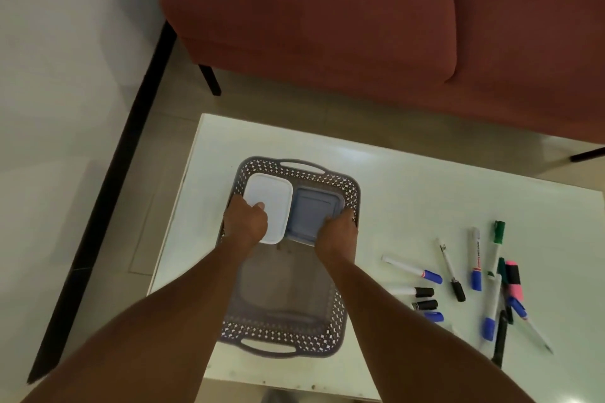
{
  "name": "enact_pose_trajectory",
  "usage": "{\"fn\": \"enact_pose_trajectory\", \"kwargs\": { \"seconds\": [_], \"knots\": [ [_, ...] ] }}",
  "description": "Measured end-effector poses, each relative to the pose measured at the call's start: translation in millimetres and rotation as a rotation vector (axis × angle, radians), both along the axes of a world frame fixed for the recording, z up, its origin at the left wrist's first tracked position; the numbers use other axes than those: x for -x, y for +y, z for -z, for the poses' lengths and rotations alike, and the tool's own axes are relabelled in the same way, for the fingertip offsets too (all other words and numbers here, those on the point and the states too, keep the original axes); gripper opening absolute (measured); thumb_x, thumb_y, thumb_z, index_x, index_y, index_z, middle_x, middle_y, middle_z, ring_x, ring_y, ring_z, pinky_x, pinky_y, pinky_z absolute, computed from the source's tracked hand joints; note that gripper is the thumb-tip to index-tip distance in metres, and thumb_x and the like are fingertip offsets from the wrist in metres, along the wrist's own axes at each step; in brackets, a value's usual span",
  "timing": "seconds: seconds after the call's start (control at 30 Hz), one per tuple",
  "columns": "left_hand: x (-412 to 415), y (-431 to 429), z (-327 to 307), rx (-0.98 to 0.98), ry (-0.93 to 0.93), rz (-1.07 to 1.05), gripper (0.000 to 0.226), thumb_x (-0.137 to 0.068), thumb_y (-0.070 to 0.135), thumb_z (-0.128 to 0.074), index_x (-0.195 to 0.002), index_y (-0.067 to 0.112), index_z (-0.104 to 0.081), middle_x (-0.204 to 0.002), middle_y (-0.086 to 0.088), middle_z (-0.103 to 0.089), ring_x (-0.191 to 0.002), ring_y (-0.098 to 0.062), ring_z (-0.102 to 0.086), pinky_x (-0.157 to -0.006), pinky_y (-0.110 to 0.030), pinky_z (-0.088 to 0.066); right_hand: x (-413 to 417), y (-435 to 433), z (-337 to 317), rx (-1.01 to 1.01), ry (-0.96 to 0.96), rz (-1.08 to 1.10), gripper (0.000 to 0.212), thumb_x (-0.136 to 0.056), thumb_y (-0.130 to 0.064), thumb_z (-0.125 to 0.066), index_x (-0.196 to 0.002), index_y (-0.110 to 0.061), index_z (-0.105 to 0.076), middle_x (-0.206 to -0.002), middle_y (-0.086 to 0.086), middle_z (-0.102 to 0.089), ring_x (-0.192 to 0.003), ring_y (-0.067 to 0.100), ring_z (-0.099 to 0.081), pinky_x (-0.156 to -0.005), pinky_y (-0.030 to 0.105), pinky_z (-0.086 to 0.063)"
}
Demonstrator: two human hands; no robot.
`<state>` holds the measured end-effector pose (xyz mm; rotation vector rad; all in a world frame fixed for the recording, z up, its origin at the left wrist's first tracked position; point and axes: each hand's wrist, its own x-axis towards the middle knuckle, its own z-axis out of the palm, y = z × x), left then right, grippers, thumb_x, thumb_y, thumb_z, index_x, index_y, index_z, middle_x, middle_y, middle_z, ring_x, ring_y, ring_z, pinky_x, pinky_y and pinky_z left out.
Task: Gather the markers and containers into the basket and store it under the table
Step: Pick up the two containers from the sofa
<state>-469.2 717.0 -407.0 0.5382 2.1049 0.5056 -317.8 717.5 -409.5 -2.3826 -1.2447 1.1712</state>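
A grey perforated basket with two handles sits on the white table. In its far half lie two lidded containers side by side: a white container on the left and a grey-blue container on the right. My left hand grips the near left corner of the white container, thumb on its lid. My right hand holds the near right corner of the grey-blue container. Several markers with blue, black, green and pink caps lie scattered on the table to the right of the basket.
A red-brown sofa on black legs stands beyond the table. A white wall with a black skirting strip runs along the left. Tiled floor shows between sofa and table. The near half of the basket holds nothing.
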Motion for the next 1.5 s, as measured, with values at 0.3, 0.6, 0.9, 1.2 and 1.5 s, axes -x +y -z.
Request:
{"fn": "enact_pose_trajectory", "kwargs": {
  "seconds": [0.3, 0.6, 0.9, 1.2, 1.5],
  "knots": [
    [-24.8, -21.9, -3.0, -0.171, 0.269, 0.05, 0.059, -0.094, 0.028, -0.059, -0.14, -0.003, -0.04, -0.143, -0.022, -0.047, -0.131, -0.037, -0.045, -0.11, -0.046, -0.037, 12.8, -59.0, -5.1, -0.229, -0.076, -0.051, 0.033, -0.089, 0.0, -0.044, -0.119, -0.01, -0.053, -0.116, 0.004, -0.057, -0.108, 0.021, -0.055, -0.09, 0.033, -0.049],
    [-53.9, -49.3, 8.5, 0.001, -0.27, -0.603, 0.034, -0.094, 0.035, -0.053, -0.103, 0.004, -0.065, -0.111, -0.017, -0.066, -0.1, -0.037, -0.063, -0.091, -0.047, -0.052, 29.0, -40.7, 17.6, 0.219, 0.858, 0.836, 0.019, -0.092, -0.011, -0.059, -0.109, -0.009, -0.067, -0.095, 0.011, -0.075, -0.079, 0.021, -0.067, -0.059, 0.028, -0.054],
    [-48.2, -21.8, 16.4, -0.158, -0.462, -0.784, 0.01, -0.099, 0.012, -0.049, -0.102, 0.006, -0.057, -0.081, -0.008, -0.062, -0.066, -0.017, -0.061, -0.061, -0.027, -0.054, 18.8, -15.3, 13.7, 0.156, 0.88, 1.052, 0.024, -0.094, 0.004, -0.053, -0.117, 0.007, -0.059, -0.094, 0.019, -0.066, -0.072, 0.023, -0.063, -0.074, 0.031, -0.059],
    [-43.9, -26.8, 23.7, -0.158, -0.404, -0.729, 0.025, -0.097, 0.01, -0.051, -0.072, 0.011, -0.055, -0.049, 0.002, -0.065, -0.038, -0.003, -0.06, -0.066, -0.032, -0.054, 28.8, -7.8, 14.8, 0.099, 0.813, 1.143, 0.033, -0.09, 0.014, -0.05, -0.121, 0.006, -0.056, -0.107, 0.022, -0.063, -0.074, 0.022, -0.061, -0.084, 0.035, -0.057],
    [-40.8, -36.3, 27.4, -0.147, -0.531, -0.711, 0.021, -0.1, 0.021, -0.049, -0.093, 0.004, -0.06, -0.086, -0.013, -0.06, -0.073, -0.019, -0.061, -0.06, -0.024, -0.059, 16.2, -12.0, 17.2, 0.16, 0.757, 1.002, 0.008, -0.096, -0.003, -0.053, -0.099, 0.002, -0.059, -0.077, 0.015, -0.06, -0.061, 0.022, -0.057, -0.068, 0.034, -0.057]
  ]
}}
